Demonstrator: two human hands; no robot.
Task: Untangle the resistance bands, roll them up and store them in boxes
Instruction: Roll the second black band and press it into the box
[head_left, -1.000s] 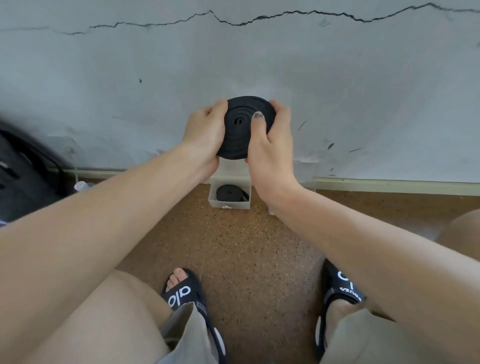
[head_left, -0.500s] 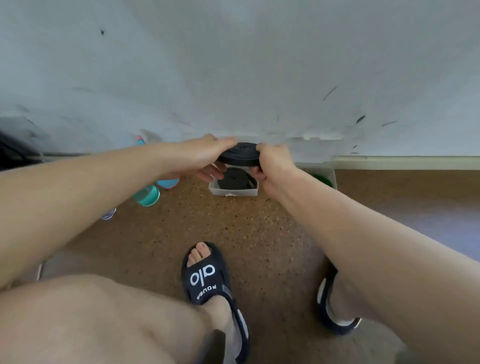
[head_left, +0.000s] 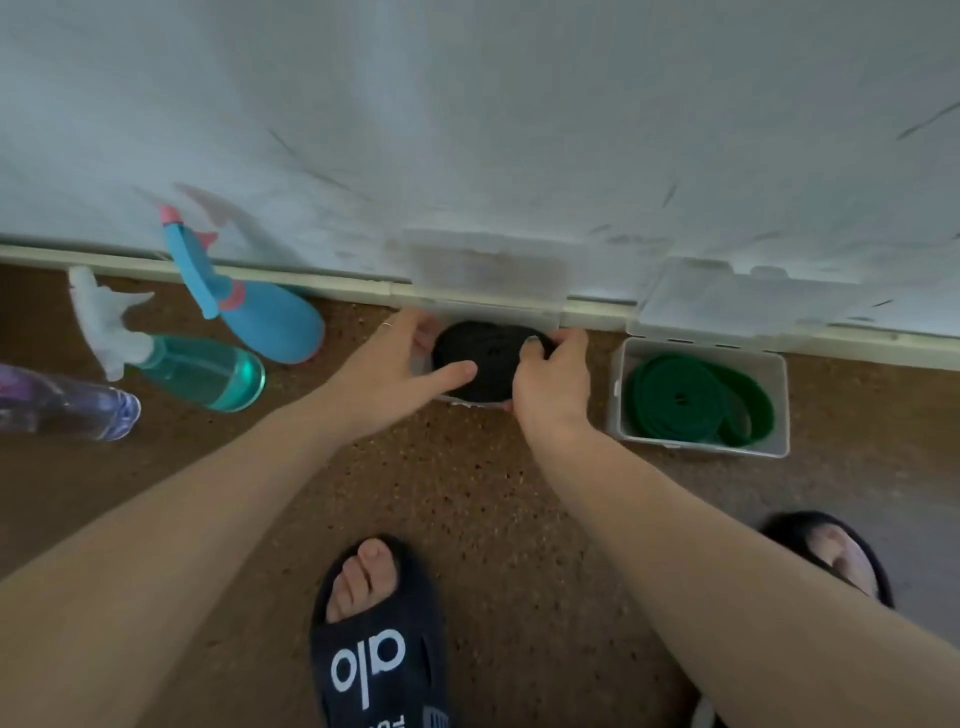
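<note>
Wall, pale grey and scuffed, fills the upper half of the view, meeting a brown speckled cork-like floor along a cream skirting strip. Two bare forearms reach forward from the bottom corners toward the base of the wall. A black slide sandal with white lettering sits on the left foot at bottom centre.

A clear plastic box with its lid leaning open against the wall stands on the floor to the right, holding a loosely coiled green resistance band. Three spray bottles lie on the floor to the left: a blue one by the skirting, a teal one nearer, and a purple one at the frame's edge.

Between the hands, a rolled black resistance band lies flat, its spiral face up, over a second clear box that is mostly hidden. The left hand touches the roll's left edge with straight, spread fingers and thumb. The right hand grips the roll's right edge, fingers curled over it. The image is slightly blurred.
</note>
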